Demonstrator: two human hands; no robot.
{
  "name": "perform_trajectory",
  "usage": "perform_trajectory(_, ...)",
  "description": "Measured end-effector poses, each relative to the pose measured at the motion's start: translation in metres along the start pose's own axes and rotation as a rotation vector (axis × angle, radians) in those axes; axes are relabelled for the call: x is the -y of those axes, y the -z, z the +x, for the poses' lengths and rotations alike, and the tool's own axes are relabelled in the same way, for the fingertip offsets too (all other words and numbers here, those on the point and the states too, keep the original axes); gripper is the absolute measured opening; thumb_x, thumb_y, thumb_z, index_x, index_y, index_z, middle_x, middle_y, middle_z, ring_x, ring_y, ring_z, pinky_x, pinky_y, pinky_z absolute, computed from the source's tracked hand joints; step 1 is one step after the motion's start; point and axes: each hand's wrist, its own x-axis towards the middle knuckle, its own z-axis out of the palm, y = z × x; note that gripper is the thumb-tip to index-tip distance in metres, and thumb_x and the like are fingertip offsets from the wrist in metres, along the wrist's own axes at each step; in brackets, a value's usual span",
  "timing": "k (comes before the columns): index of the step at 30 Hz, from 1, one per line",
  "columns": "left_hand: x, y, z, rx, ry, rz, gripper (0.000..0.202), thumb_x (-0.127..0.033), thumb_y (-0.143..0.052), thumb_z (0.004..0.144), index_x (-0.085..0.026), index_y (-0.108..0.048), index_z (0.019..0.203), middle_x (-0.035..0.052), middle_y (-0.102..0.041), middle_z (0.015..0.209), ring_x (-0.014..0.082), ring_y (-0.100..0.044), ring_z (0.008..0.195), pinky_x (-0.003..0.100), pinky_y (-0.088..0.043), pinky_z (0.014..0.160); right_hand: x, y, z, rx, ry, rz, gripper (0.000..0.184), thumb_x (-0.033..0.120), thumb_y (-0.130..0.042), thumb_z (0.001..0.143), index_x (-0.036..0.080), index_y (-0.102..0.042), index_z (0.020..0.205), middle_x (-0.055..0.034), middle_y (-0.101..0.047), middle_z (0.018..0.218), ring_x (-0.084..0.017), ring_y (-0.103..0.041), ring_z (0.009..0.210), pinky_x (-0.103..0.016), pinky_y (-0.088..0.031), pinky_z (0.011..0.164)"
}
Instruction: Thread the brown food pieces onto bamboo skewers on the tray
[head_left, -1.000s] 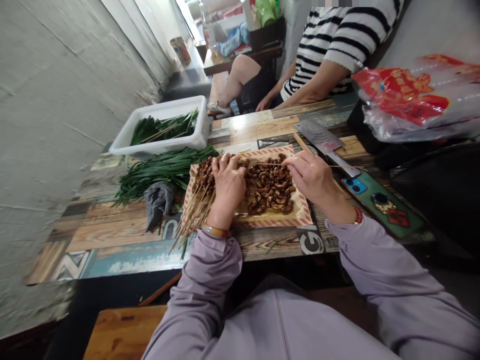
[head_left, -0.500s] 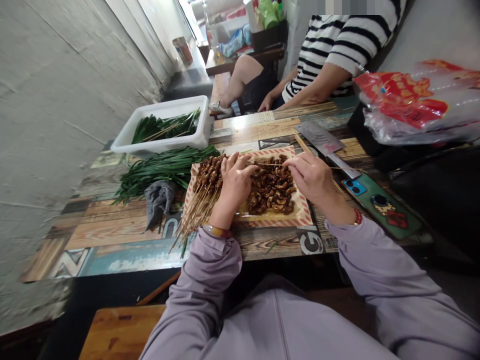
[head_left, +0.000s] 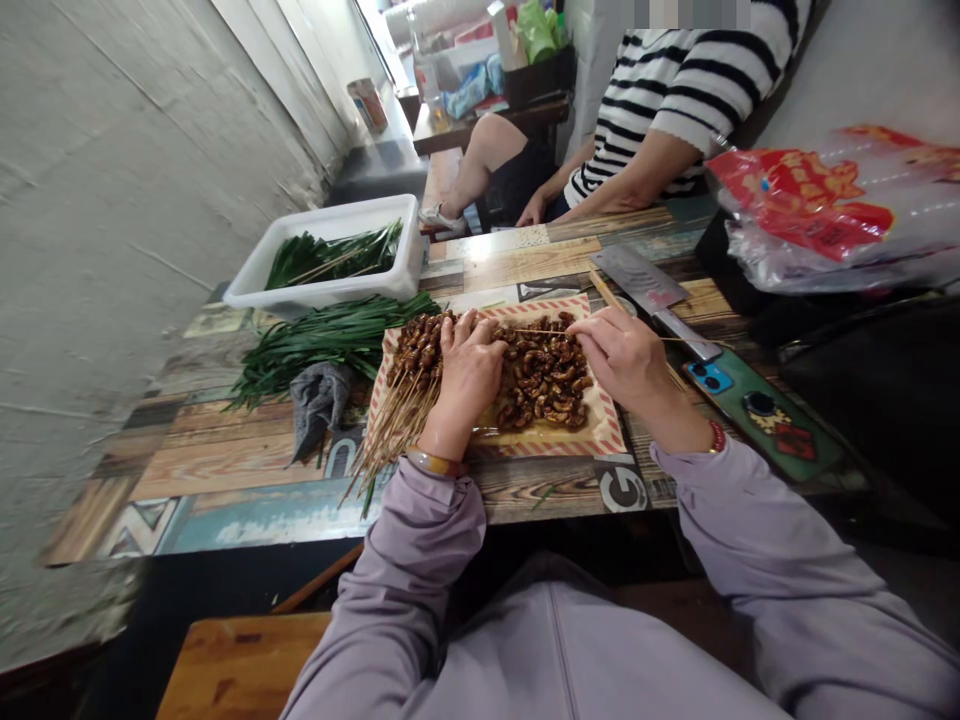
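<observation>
A thin bamboo skewer lies level across a tray with a red-striped border. My right hand pinches it, closed, and its far end sticks out to the right. The pointed end reaches the fingers of my left hand, which are curled over the food; what they grip is hidden. Loose dark brown, glossy pieces, apparently marinated meat, cover the right half of the tray. At the left, partly behind my left hand, lie several loaded skewers, their bare sticks pointing toward me.
Left of the tray lie long green chives and a grey cloth. Behind stands a white plastic bin with skewered greens. At right are a cleaver, a green phone and a plastic bag. Across the table sits a person in stripes.
The fingers of my left hand have shifted slightly over the food. My right hand and the skewer stay almost in the same place.
</observation>
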Motion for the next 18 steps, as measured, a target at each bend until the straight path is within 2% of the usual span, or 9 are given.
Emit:
perform_trajectory(6, -0.0014, -0.0017, -0.0002, 0.048, 0.011, 0.003, 0.022, -0.019, -0.052, 0.085, -0.023, -0.072, 0.094, 0.0074, -0.057, 0.134, 0.0335, -0.036, 0.137, 0.063, -0.018, 0.115, 0.0007, -0.0011, -0.0002, 0.006, 0.009, -0.003, 0.023, 0.027, -0.042, 0.098, 0.025, -0.065, 0.100, -0.0062, -0.067, 0.096, -0.021, -0.062, 0.090, -0.036, -0.045, 0.075)
perform_trajectory(13, -0.0064, 0.0012, -0.0003, 0.039, -0.043, 0.003, 0.018, -0.019, -0.052, 0.086, -0.022, -0.070, 0.089, 0.0064, -0.061, 0.126, 0.0320, -0.038, 0.135, 0.060, -0.019, 0.115, -0.0033, -0.0046, -0.0014, 0.000, 0.027, 0.007, 0.023, 0.028, -0.042, 0.098, 0.025, -0.065, 0.101, -0.0059, -0.067, 0.094, -0.021, -0.062, 0.088, -0.035, -0.046, 0.074)
perform_trajectory(18, -0.0063, -0.0005, -0.0001, 0.041, -0.089, -0.020, 0.020, -0.020, -0.049, 0.088, -0.023, -0.069, 0.087, 0.0067, -0.067, 0.104, 0.0268, -0.046, 0.124, 0.059, -0.019, 0.115, -0.0053, -0.0059, -0.0019, -0.006, 0.038, -0.005, 0.022, 0.026, -0.044, 0.097, 0.023, -0.065, 0.101, -0.0063, -0.067, 0.094, -0.021, -0.062, 0.089, -0.035, -0.046, 0.075)
